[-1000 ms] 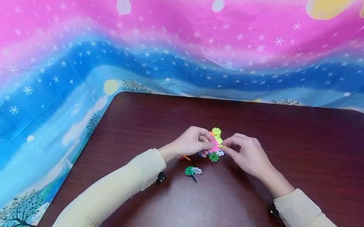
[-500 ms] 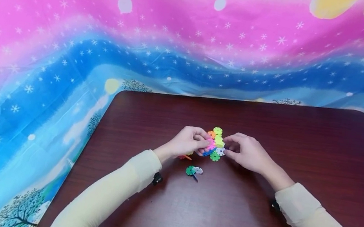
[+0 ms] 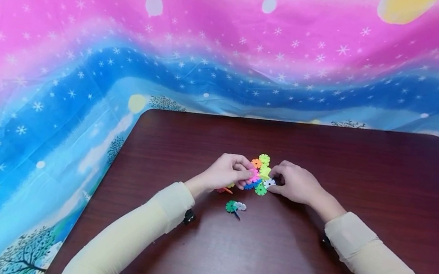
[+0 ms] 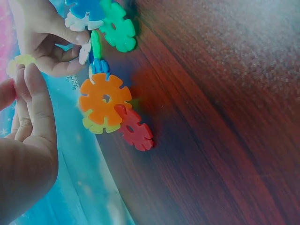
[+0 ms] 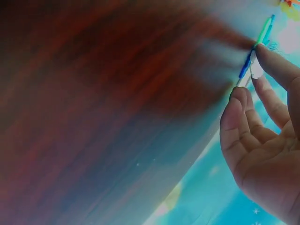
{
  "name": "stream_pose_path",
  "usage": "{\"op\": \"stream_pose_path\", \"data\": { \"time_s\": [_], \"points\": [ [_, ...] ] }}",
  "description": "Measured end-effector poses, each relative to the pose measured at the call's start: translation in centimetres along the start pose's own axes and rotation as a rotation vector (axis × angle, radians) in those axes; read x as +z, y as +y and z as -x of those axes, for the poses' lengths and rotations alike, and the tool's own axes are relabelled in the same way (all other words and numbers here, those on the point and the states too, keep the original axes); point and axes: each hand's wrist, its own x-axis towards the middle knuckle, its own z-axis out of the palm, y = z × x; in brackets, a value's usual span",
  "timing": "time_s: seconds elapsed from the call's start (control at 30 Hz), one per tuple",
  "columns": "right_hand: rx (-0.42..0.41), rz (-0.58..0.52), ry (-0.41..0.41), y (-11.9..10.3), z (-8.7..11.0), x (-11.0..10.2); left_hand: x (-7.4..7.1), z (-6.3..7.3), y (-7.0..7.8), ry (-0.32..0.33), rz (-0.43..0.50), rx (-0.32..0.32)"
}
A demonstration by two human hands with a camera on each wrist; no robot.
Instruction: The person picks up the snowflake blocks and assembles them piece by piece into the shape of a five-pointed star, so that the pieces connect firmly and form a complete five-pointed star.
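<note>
My left hand (image 3: 228, 171) pinches a pink snowflake disc (image 3: 254, 175) between thumb and fingers. It belongs to a joined cluster of notched plastic discs: an orange disc (image 3: 256, 163), yellow-green discs (image 3: 264, 159), a blue disc (image 3: 249, 186), a green disc (image 3: 260, 189) and a white disc (image 3: 269, 183). From the right, my right hand (image 3: 297, 183) pinches the white disc at its edge; in the left wrist view, thumb and fingers meet round this white disc (image 4: 84, 53). The left fingers partly hide the pink disc.
On the dark wooden table (image 3: 201, 249) lies a small joined group with a green disc (image 3: 231, 206), a white and a blue one. Another group, with an orange disc (image 4: 105, 98) and a red disc (image 4: 134, 129), lies by the left hand. A printed cloth (image 3: 216, 50) hangs behind.
My right hand has let go of the yellow-green disc's edge and moved slightly down to the white disc. The left hand keeps its pinch on the pink disc.
</note>
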Motion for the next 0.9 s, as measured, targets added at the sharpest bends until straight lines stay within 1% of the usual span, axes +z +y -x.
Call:
{"op": "stream_pose_path", "data": {
  "time_s": [0.13,0.2,0.33,0.43,0.5,0.6,0.8,0.9],
  "points": [
    [-0.007,-0.098,-0.014,-0.1,0.3,-0.3,0.0,-0.1,-0.1,0.001,0.010,0.003],
    [0.004,-0.158,-0.002,-0.2,0.6,-0.5,0.0,-0.2,-0.1,-0.001,0.012,0.008],
    [0.030,-0.269,0.077,-0.7,1.4,-1.1,0.1,-0.2,-0.1,-0.015,0.013,0.020],
    [0.012,-0.337,0.145,-1.0,2.0,-1.6,0.2,-0.2,0.0,-0.024,0.003,0.027],
    [-0.006,-0.359,0.175,-1.3,2.3,-1.9,0.3,-0.2,0.0,-0.028,-0.005,0.029],
    [-0.028,-0.373,0.194,-1.6,2.5,-2.2,0.3,-0.2,0.2,-0.034,-0.017,0.028],
    [-0.064,-0.375,0.184,-2.1,2.8,-2.4,0.5,-0.1,0.5,-0.045,-0.055,0.023],
    [-0.081,-0.369,0.182,-2.0,2.9,-2.4,0.6,-0.1,0.5,-0.048,-0.053,0.020]
  ]
}}
